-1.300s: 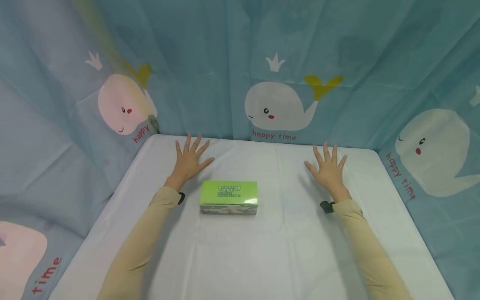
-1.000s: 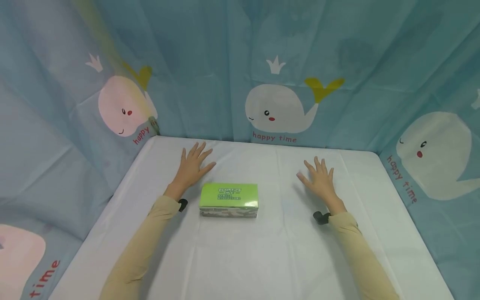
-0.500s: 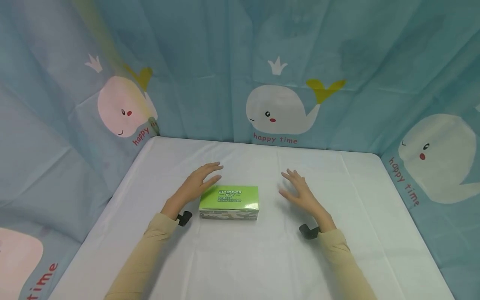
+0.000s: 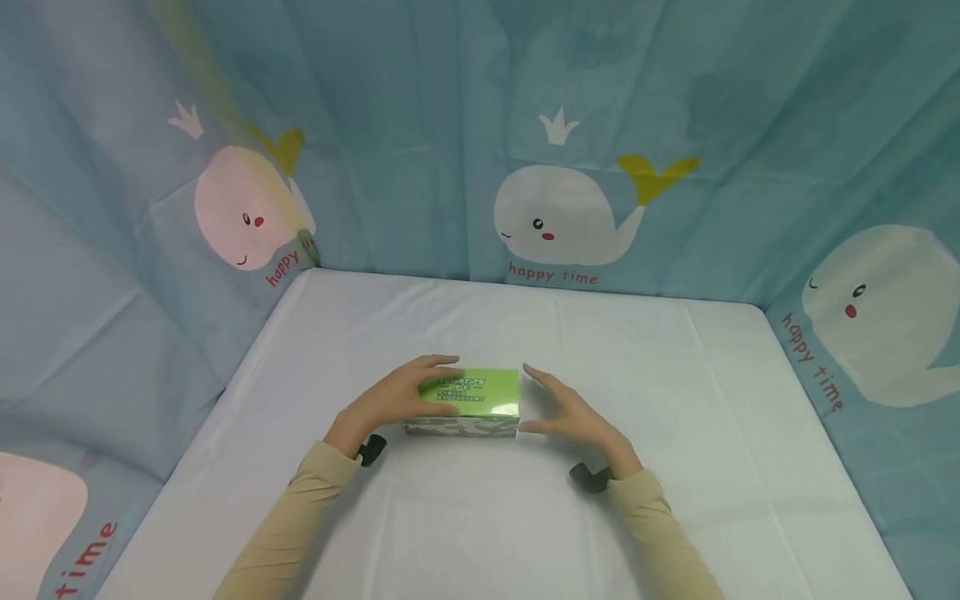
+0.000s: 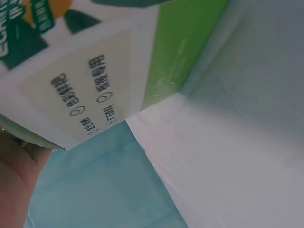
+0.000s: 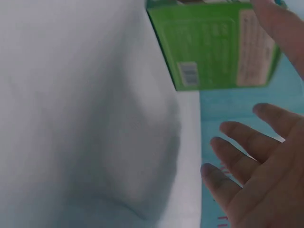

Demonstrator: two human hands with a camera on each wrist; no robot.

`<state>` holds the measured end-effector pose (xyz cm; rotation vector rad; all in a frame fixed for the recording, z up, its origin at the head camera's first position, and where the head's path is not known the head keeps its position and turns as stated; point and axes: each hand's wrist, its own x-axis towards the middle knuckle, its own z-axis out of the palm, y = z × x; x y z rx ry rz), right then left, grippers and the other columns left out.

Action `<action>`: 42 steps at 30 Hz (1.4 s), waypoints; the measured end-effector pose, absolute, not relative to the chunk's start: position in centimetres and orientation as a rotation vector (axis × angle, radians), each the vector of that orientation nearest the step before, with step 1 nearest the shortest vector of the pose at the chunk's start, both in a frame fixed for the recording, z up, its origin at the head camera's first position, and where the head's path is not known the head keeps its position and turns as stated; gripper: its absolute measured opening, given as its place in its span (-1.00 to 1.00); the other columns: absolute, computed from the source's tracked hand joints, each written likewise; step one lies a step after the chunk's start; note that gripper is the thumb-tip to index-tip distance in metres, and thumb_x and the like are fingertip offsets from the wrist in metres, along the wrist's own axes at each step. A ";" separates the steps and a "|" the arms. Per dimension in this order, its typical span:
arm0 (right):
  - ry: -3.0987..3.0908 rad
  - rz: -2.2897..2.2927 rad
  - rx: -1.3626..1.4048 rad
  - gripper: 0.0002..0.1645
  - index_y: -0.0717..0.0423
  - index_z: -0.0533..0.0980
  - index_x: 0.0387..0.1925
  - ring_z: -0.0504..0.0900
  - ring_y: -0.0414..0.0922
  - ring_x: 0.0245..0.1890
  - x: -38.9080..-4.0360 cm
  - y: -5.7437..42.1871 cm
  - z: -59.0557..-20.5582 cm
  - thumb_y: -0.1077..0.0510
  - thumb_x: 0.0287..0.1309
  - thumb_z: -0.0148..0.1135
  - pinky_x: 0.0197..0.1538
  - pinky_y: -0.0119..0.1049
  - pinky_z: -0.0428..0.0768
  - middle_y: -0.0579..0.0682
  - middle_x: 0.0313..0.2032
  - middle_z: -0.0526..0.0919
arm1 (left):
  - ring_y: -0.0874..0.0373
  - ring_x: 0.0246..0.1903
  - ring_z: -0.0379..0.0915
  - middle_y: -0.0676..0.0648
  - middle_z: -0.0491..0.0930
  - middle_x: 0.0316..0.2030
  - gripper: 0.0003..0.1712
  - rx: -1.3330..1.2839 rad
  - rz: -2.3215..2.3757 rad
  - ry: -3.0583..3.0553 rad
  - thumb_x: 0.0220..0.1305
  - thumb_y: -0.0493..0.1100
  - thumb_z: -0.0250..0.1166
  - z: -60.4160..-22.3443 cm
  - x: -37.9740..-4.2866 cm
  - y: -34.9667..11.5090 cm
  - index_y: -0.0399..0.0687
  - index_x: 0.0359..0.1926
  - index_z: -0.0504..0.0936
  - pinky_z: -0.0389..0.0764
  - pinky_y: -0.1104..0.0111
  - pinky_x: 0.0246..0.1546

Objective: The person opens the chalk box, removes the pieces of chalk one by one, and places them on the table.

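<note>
A green cardboard box (image 4: 491,392) with a camouflage-patterned front lies on the white table, its printed top facing up. My left hand (image 4: 393,396) arches over the box's left end, thumb along the front edge and fingers reaching over the top toward the back. In the left wrist view the box's printed end panel (image 5: 90,90) fills the upper left, and part of the left hand (image 5: 16,175) shows beyond its edge. Off the right end, my right hand (image 4: 573,415) is spread, thumb and fingers apart. The right wrist view shows its fingers (image 6: 240,164) below the green end panel (image 6: 209,52).
The white-covered table (image 4: 480,533) extends around the box. Blue curtains (image 4: 397,192) printed with whales hang along its back and both sides. A small black camera (image 4: 371,450) sits at the left wrist, another black camera (image 4: 590,478) at the right.
Both hands have come back from the far part of the table and inward to the box's two ends. Their widely spread fingers have drawn closer together. The box stays about where it was.
</note>
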<state>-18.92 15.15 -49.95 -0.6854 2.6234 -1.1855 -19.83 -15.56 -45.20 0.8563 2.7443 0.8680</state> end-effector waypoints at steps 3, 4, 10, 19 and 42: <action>2.603 -1.200 -0.689 0.18 -0.24 -0.05 0.30 0.07 -0.08 0.29 -18.7 14.5 -50.4 -0.24 -0.36 0.37 0.31 -0.04 0.10 -0.17 0.29 0.09 | 0.18 0.18 0.14 0.15 0.25 0.19 -0.26 0.889 0.824 2.767 -0.17 0.39 0.19 -45.4 -19.8 -15.5 0.28 0.09 0.41 0.33 0.24 0.15; 2.601 -1.200 -0.685 0.19 -0.25 -0.07 0.31 0.07 -0.10 0.28 -18.7 14.3 -50.6 -0.24 -0.37 0.38 0.32 -0.05 0.09 -0.19 0.29 0.09 | 0.18 0.17 0.15 0.13 0.26 0.18 -0.26 0.906 0.808 2.779 -0.16 0.39 0.18 -45.4 -19.7 -15.5 0.27 0.09 0.41 0.33 0.25 0.15; 2.601 -1.200 -0.694 0.20 -0.25 -0.09 0.31 0.06 -0.21 0.28 -18.8 13.5 -51.5 -0.22 -0.37 0.38 0.34 -0.13 0.03 -0.26 0.25 0.14 | 0.20 0.15 0.20 0.10 0.31 0.15 -0.28 1.037 0.639 2.852 -0.10 0.38 0.14 -45.3 -19.6 -15.4 0.20 0.10 0.42 0.37 0.33 0.12; 2.601 -1.231 -0.745 0.12 -0.16 0.00 0.28 0.16 -0.20 0.24 -19.0 13.4 -51.6 -0.15 -0.33 0.40 0.33 -0.17 0.08 -0.18 0.22 0.23 | 0.13 0.01 0.39 -0.09 0.45 0.05 -0.32 1.282 0.434 2.894 -0.08 0.24 0.17 -44.7 -20.1 -14.8 -0.01 0.05 0.47 0.50 0.31 0.00; 2.591 -1.249 -0.781 0.12 -0.19 0.01 0.27 0.20 -0.18 0.22 -19.3 13.6 -51.9 -0.20 -0.35 0.38 0.32 -0.14 0.09 -0.18 0.20 0.26 | 0.43 -0.69 0.27 0.10 0.59 -0.28 -0.43 1.147 0.611 2.715 -0.04 0.20 0.18 -42.9 -21.4 -14.6 0.05 -0.01 0.52 0.39 0.60 -0.67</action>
